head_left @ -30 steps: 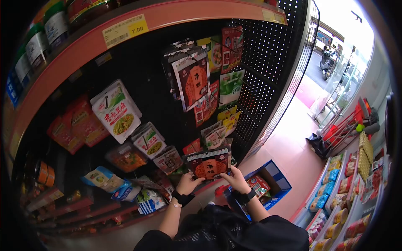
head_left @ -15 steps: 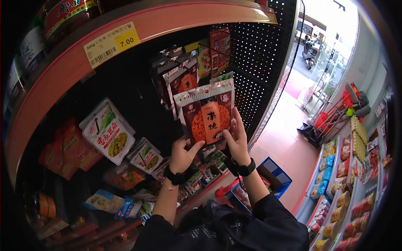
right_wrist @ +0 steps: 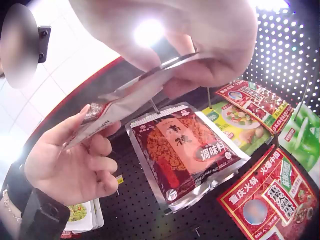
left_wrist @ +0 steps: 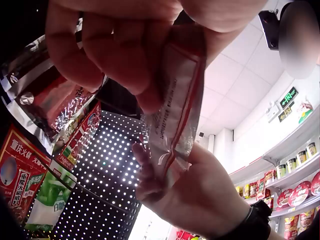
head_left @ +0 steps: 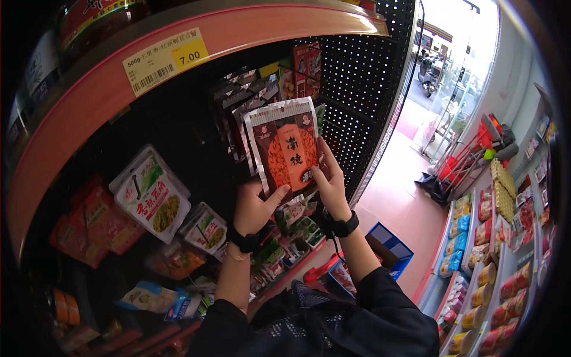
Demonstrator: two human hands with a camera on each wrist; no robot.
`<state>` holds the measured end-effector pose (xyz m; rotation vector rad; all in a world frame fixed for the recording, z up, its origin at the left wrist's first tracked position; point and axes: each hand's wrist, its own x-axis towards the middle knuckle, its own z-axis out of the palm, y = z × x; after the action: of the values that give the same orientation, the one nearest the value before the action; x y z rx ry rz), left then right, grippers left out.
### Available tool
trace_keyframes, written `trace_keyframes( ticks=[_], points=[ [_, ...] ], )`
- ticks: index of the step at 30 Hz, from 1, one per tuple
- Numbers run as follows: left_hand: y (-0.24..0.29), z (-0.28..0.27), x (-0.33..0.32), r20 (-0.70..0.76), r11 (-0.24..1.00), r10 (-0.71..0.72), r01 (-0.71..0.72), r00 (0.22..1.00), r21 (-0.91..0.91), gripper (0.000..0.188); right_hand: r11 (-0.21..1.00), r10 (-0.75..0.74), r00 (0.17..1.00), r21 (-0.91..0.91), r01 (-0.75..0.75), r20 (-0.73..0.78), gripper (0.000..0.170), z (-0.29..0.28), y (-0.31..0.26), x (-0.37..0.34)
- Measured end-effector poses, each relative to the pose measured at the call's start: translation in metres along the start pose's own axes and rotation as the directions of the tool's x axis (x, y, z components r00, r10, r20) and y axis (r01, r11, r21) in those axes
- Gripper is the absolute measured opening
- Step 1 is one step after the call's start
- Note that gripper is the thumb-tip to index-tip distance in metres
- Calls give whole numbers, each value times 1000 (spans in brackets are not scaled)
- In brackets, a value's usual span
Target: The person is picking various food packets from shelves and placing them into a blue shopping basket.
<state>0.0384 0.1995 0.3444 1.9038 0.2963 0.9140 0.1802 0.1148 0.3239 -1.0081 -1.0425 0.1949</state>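
Both hands hold up one dark red packet [head_left: 285, 143] with an orange panel, tilted slightly, its front toward the head camera. The left hand [head_left: 257, 208] pinches its lower left corner, thumb on the front. At the lower right edge the right hand [head_left: 332, 185] grips it, thumb in front and fingers behind. Both wrist views show the packet edge-on between the hands, in the left wrist view as a thin pouch [left_wrist: 175, 105]. Behind it, similar packets hang on a hook, the front one [right_wrist: 182, 150] plain in the right wrist view.
Overhead runs a shelf edge [head_left: 250, 25] with a price tag. White tofu-style packs [head_left: 151, 193] hang at the left. A perforated panel [head_left: 366, 77] stands at the right. Below are a blue box [head_left: 389, 247] on the floor and stocked shelves [head_left: 476, 268] at far right.
Both hands have raised the packet from low down to in front of the hanging packets, and it has shifted slightly up and left lately. The head view has turned a little.
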Motion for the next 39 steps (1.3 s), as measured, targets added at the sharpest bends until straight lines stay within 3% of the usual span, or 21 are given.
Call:
trace_keyframes(
  ticks=[2, 9, 12, 17, 19, 21, 22, 24, 25, 28, 30, 31, 32, 34, 35, 37, 39],
  points=[
    [-1, 3, 2, -17, 996, 93, -93, 995, -5, 20, 998, 58, 998, 17, -58, -1, 52, 1, -5, 1],
    [-5, -2, 7, 6, 993, 85, -86, 996, 82, 22, 999, 22, 1000, -30, -22, 2, 51, -1, 4, 10],
    [-5, -5, 9, 37, 992, 19, -24, 999, 125, 22, 999, 34, 999, 2, -34, 3, 51, 0, 10, 12],
    [-21, -6, 16, -87, 998, 34, -38, 996, -48, 21, 994, 112, 993, -16, -111, 33, 50, 10, 13, 22],
    [-31, -10, 21, -118, 999, 43, -39, 992, 32, 25, 993, 107, 994, 37, -108, 39, 52, 14, 26, 27],
    [-48, -9, 27, -150, 997, 45, -55, 988, -58, 26, 967, 216, 975, -149, -208, 43, 54, 14, 35, 31],
    [-51, -10, 27, -145, 997, 45, -54, 988, -57, 26, 967, 217, 975, -147, -209, 39, 54, 14, 46, 29],
    [-51, -13, 29, -161, 997, -16, 28, 987, 72, 25, 917, -104, 992, -392, 67, -73, 52, 17, 60, 25],
    [-48, -13, 29, -158, 997, -14, 26, 987, 71, 25, 917, -106, 991, -393, 68, -76, 52, 17, 61, 20],
    [-47, -11, 26, -223, 988, -149, 136, 963, -74, 22, 989, 51, 997, -135, -59, -62, 38, 17, 53, -8],
    [-61, -14, 24, -209, 976, 64, -18, 976, 217, 18, 980, 183, 981, -96, -176, 62, 23, 6, 56, -28],
    [-57, -13, 21, -195, 977, 63, -20, 979, 214, 18, 971, 240, 959, -39, -237, 151, 19, -1, 57, -40],
    [-50, -12, 14, -230, 953, 103, -29, 968, 301, 19, 969, 246, 961, -38, -243, 124, 19, -8, 60, -55],
    [-42, -7, -1, -282, 917, 152, -28, 947, 399, 27, 897, 410, 875, 59, -437, 257, 16, -28, 68, -91],
    [-36, -6, -7, -266, 832, 258, -74, 929, 550, 30, 882, 442, 859, 49, -469, 257, 16, -41, 75, -113],
    [-15, 5, -20, -245, 833, 301, -129, 922, 538, 27, 831, 551, 819, -13, -557, 161, 16, -67, 82, -159],
    [-7, 18, -30, -108, 897, 268, -207, 957, 390, 21, 773, 545, 837, -365, -519, -36, 16, -93, 73, -205]
  ],
)
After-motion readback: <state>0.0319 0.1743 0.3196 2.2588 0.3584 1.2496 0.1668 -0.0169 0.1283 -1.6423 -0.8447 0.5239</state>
